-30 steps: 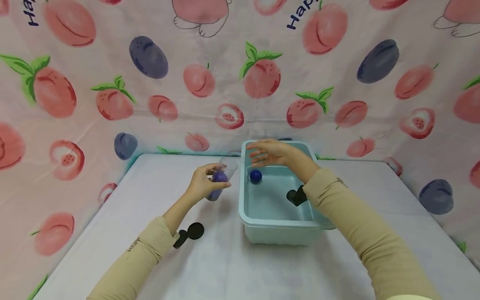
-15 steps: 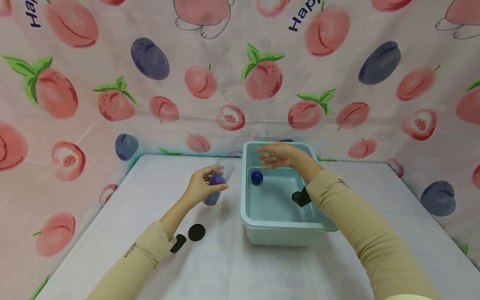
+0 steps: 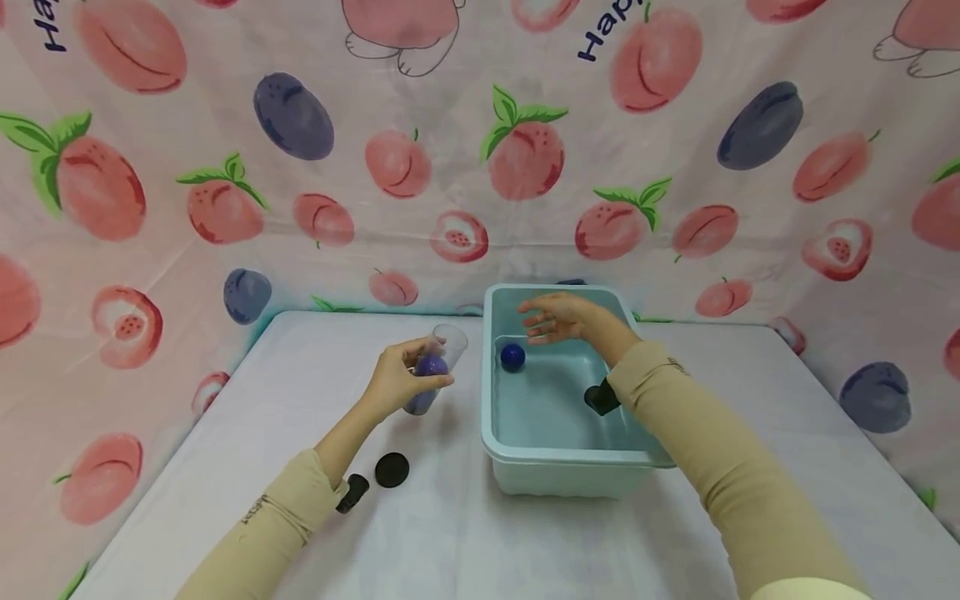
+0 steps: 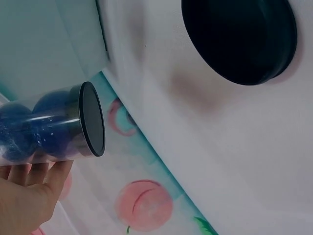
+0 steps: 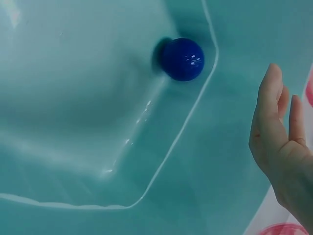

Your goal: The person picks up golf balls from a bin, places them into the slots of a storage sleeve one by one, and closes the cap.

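While 1 blue ball already lies in the pale green tub, resting against its far left corner, at least 2 more balls remain inside the clear tube, so the work of moving balls looks only partly done. How many balls are in the tube altogether is hard to tell.

The left hand grips the tube around its middle, holding it tilted above the table, just left of the tub. In the left wrist view the tube's dark bottom end faces the camera, with the fingers curled under it.

The right hand hovers over the far part of the tub, fingers straight and relaxed, holding nothing. The loose ball lies below and slightly left of it, not touching.

A black lid lies flat on the table near the left forearm. Peach-patterned cloth hangs behind.
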The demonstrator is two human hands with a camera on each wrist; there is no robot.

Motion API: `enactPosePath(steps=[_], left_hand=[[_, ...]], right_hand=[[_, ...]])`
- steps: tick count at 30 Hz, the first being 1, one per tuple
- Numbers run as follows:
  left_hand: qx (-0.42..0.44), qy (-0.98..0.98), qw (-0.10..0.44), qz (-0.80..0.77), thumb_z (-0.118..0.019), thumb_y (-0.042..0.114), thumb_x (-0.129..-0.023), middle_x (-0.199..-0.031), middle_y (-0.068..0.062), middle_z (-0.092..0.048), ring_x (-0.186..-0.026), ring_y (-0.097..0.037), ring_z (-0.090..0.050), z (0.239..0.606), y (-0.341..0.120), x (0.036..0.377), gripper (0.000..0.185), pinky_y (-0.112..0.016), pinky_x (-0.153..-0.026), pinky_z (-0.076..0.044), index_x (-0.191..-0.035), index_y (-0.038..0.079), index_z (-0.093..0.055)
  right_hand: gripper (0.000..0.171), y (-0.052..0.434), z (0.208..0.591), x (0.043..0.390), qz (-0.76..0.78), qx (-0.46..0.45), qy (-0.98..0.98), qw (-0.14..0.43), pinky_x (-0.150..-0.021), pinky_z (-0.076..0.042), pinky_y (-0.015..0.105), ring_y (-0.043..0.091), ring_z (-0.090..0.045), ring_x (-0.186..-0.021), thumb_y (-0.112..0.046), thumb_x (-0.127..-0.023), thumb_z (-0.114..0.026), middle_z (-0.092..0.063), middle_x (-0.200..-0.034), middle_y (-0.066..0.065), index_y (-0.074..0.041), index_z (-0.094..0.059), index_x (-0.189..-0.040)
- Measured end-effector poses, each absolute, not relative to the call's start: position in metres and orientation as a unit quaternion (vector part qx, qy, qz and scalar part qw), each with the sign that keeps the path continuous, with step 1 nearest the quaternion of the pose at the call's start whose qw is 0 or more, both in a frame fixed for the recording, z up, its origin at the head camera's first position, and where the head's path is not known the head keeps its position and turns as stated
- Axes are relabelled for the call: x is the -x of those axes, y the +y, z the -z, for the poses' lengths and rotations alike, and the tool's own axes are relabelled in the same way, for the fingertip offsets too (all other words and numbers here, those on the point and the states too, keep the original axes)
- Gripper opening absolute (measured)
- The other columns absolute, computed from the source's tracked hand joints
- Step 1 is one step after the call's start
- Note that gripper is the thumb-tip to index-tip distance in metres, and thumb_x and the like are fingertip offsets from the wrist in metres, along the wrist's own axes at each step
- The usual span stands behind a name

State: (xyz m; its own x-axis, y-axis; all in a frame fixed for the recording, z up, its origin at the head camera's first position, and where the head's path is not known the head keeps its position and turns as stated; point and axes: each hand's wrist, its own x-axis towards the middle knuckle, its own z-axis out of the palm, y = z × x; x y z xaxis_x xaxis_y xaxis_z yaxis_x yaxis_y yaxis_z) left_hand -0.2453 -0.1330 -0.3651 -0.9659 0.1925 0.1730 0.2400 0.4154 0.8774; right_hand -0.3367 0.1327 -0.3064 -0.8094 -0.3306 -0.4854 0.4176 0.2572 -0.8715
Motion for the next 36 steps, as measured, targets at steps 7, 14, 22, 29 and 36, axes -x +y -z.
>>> enactPosePath(steps=[7, 14, 22, 29, 36], left_hand=[[0.134, -0.841, 0.014, 0.523, -0.080, 0.013, -0.074, -0.126, -0.014, -0.061, -0.110, -0.034, -0.060, 0.361, -0.136, 0.243, 0.052, -0.049, -0.091, -0.051, -0.122, 0.007, -0.062], [0.132, -0.842, 0.020, 0.523, -0.079, 0.014, -0.075, -0.125, -0.011, -0.062, -0.114, -0.032, -0.059, 0.359, -0.141, 0.246, 0.053, -0.048, -0.093, -0.050, -0.124, 0.009, -0.061], [0.133, -0.845, 0.021, 0.518, -0.079, 0.015, -0.075, -0.126, -0.012, -0.062, -0.115, -0.033, -0.059, 0.359, -0.147, 0.245, 0.052, -0.049, -0.094, -0.050, -0.124, 0.011, -0.061], [0.129, -0.846, 0.009, 0.517, -0.079, 0.016, -0.076, -0.129, -0.013, -0.059, -0.112, -0.034, -0.060, 0.362, -0.147, 0.240, 0.052, -0.051, -0.093, -0.050, -0.124, 0.009, -0.061], [0.123, -0.850, 0.005, 0.513, -0.080, 0.017, -0.075, -0.126, -0.013, -0.062, -0.110, -0.032, -0.061, 0.367, -0.147, 0.237, 0.052, -0.047, -0.090, -0.052, -0.123, 0.013, -0.062]], right_hand=[[0.050, 0.134, 0.314, 0.341, 0.599, -0.030, 0.735, 0.318, -0.110, -0.036, 0.046, 0.042, -0.031, -0.136, -0.021, -0.102, -0.038, -0.026, -0.150, 0.027, 0.000, -0.027, -0.146], [0.051, 0.132, 0.315, 0.343, 0.597, -0.024, 0.750, 0.284, -0.107, -0.039, 0.048, 0.044, -0.035, -0.134, -0.017, -0.101, -0.042, -0.030, -0.147, 0.028, 0.003, -0.028, -0.145], [0.046, 0.133, 0.371, 0.397, 0.595, -0.042, 0.747, 0.293, -0.089, -0.053, 0.047, 0.042, -0.050, -0.121, -0.018, -0.093, -0.058, -0.048, -0.132, 0.026, 0.000, -0.047, -0.133], [0.057, 0.124, 0.395, 0.403, 0.547, -0.098, 0.775, 0.299, -0.083, -0.055, 0.047, 0.040, -0.058, -0.110, -0.018, -0.088, -0.065, -0.052, -0.127, 0.025, -0.004, -0.041, -0.137], [0.057, 0.114, 0.360, 0.359, 0.495, -0.109, 0.803, 0.313, -0.099, -0.047, 0.047, 0.042, -0.048, -0.123, -0.018, -0.098, -0.046, -0.038, -0.139, 0.029, 0.001, -0.022, -0.146]])
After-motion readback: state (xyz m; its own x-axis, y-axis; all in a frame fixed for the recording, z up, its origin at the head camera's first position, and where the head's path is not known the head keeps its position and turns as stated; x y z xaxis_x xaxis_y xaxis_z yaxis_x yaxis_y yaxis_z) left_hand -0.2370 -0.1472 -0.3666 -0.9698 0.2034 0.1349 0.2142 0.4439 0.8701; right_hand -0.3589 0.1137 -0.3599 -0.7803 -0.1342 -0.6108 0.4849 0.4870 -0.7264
